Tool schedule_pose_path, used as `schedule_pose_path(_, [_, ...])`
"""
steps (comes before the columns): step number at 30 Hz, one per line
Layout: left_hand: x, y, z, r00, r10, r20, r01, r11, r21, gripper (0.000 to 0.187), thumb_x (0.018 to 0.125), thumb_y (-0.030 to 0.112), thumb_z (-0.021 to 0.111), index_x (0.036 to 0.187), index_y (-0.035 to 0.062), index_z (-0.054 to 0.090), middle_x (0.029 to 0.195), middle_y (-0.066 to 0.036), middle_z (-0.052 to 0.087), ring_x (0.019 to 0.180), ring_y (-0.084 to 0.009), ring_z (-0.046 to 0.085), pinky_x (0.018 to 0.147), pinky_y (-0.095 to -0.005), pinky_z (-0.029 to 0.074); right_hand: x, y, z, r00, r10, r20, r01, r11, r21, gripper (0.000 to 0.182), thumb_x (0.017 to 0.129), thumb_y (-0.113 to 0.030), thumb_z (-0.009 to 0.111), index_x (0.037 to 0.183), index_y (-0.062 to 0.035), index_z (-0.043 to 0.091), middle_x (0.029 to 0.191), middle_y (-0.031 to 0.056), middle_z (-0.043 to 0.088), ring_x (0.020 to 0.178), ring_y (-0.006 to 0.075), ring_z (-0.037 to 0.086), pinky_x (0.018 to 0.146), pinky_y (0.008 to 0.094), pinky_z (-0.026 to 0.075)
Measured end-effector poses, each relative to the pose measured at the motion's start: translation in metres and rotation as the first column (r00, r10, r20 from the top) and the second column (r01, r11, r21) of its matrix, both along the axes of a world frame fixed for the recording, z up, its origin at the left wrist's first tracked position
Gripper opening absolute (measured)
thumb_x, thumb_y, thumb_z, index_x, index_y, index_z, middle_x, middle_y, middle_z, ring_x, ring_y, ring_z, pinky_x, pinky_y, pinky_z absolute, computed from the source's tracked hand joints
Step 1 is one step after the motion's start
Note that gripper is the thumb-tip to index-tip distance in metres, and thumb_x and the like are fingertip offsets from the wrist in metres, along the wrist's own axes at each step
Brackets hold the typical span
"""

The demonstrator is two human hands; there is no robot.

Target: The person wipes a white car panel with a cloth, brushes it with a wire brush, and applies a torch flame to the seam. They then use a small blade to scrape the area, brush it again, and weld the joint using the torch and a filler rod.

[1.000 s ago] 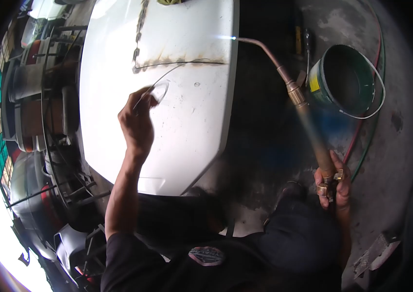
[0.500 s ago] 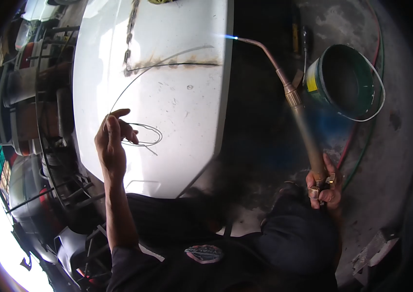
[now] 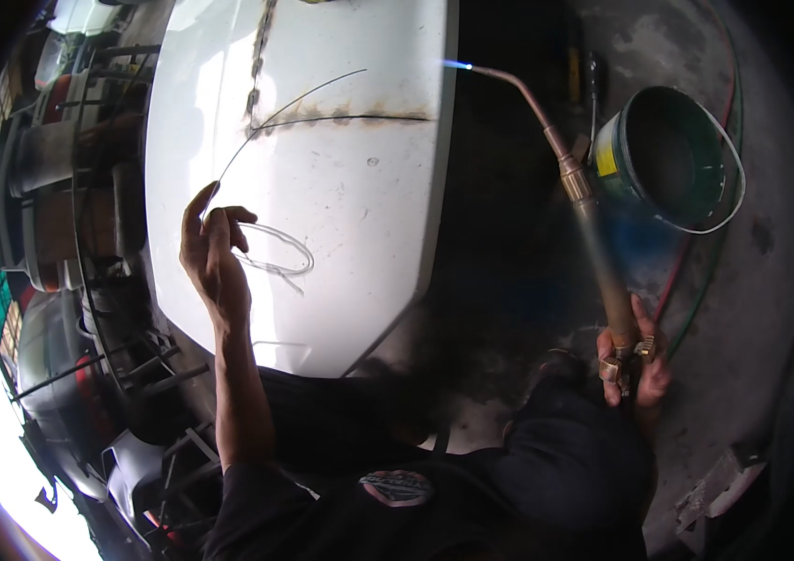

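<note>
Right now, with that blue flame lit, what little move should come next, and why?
Probably swing the torch in the right hand toward the dark seam on the white panel, because its flame shows near the panel's edge, apart from the seam, while the left hand holds the wire over the panel.

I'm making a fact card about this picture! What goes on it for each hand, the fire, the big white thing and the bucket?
Left hand: holding a thin, curved grey wire
Right hand: gripping a long brass-coloured metal torch
Fire: small blue flame at the torch's tip; touching the panel, can't tell
Big thing: smooth white panel with brown scorch marks
Bucket: round, dark green, pale handle, on the floor
</note>
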State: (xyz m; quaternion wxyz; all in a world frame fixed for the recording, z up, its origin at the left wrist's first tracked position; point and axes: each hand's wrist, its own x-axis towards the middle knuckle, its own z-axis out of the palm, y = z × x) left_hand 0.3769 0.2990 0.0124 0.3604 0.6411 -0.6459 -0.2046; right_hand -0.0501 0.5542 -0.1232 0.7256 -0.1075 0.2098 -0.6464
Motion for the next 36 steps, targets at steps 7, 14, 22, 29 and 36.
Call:
schedule_pose_path(7, [-0.019, -0.002, 0.0, 0.9, 0.03, -0.435, 0.041, 0.987, 0.152, 0.04, 0.107, 0.014, 0.049, 0.137, -0.0107, 0.057, 0.074, -0.007, 0.063, 0.074, -0.0174, 0.07, 0.072, -0.0362, 0.066, -0.003, -0.001, 0.003, 0.991, -0.011, -0.134, 0.011, 1.0, -0.002, 0.075, 0.103, -0.038, 0.058, 0.164, -0.0059, 0.028, 0.1, 0.0278, 0.059, 0.067, 0.0222, 0.067, 0.043, 0.0265, 0.058])
schedule_pose_path(14, [-0.015, -0.003, -0.012, 0.962, -0.015, -0.274, 0.078, 0.972, 0.221, 0.036, 0.105, 0.013, 0.061, 0.132, -0.0105, 0.061, 0.071, -0.001, 0.053, 0.064, -0.0093, 0.055, 0.064, -0.0322, 0.063, 0.0, -0.002, 0.002, 0.985, 0.032, -0.169, -0.032, 0.999, 0.002, 0.072, 0.104, -0.041, 0.058, 0.163, -0.0101, 0.032, 0.094, 0.0258, 0.06, 0.057, 0.0201, 0.063, 0.041, 0.0253, 0.054])
schedule_pose_path(22, [-0.008, -0.003, -0.016, 0.98, -0.164, -0.115, 0.176, 0.979, 0.106, 0.034, 0.102, 0.023, 0.067, 0.125, -0.0025, 0.072, 0.07, -0.006, 0.066, 0.061, -0.0112, 0.064, 0.063, -0.0345, 0.064, 0.0, -0.006, 0.002, 0.986, 0.066, -0.151, -0.06, 0.997, 0.039, 0.074, 0.102, -0.04, 0.063, 0.162, -0.0091, 0.033, 0.096, 0.0271, 0.062, 0.058, 0.0206, 0.065, 0.041, 0.0248, 0.055])
schedule_pose_path(29, [-0.015, -0.001, -0.008, 0.986, -0.138, -0.092, 0.154, 0.968, 0.196, 0.043, 0.102, 0.032, 0.07, 0.124, -0.0056, 0.072, 0.067, -0.005, 0.063, 0.061, -0.0114, 0.063, 0.064, -0.0324, 0.061, -0.001, -0.008, -0.001, 0.988, 0.08, -0.132, -0.08, 0.997, 0.008, 0.074, 0.101, -0.039, 0.066, 0.162, -0.0088, 0.035, 0.098, 0.0276, 0.063, 0.06, 0.0218, 0.067, 0.042, 0.0252, 0.055])
schedule_pose_path(36, [-0.013, -0.003, -0.027, 0.986, -0.088, -0.14, 0.109, 0.982, 0.153, 0.042, 0.107, 0.028, 0.064, 0.123, -0.0106, 0.069, 0.064, 0.0, 0.049, 0.059, -0.0088, 0.048, 0.06, -0.0299, 0.052, 0.012, -0.019, 0.008, 0.964, 0.155, -0.217, -0.129, 0.983, 0.129, 0.067, 0.098, -0.029, 0.064, 0.158, -0.0074, 0.043, 0.096, 0.0248, 0.065, 0.061, 0.0218, 0.067, 0.043, 0.0263, 0.054])
